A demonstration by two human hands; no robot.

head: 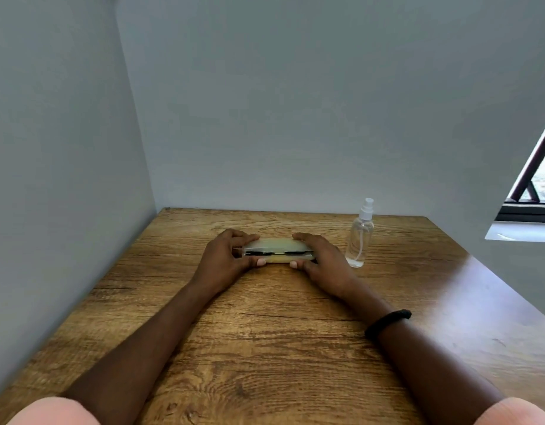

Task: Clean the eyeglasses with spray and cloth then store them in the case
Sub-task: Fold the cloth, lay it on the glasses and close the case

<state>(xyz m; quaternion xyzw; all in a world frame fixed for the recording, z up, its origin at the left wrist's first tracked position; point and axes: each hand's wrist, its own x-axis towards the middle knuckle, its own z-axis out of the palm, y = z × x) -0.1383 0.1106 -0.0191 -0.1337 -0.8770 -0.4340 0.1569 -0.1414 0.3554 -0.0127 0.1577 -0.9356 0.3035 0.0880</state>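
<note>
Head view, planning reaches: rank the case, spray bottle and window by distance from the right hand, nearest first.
1. Case: held in the right hand, front centre.
2. Spray bottle: standing just right of that hand.
3. Window: far right, past the table.

Warm brown wooden table with dark wavy grain and a few knots. At its 12 o'clock, a pale, milky translucent plastic glasses case showing black inside through the slit. Toward 1 o'clock, a clear see-through spray bottle, white nozzle. Black wristband, salmon-pink sleeves, flat grey-blue walls.
</note>
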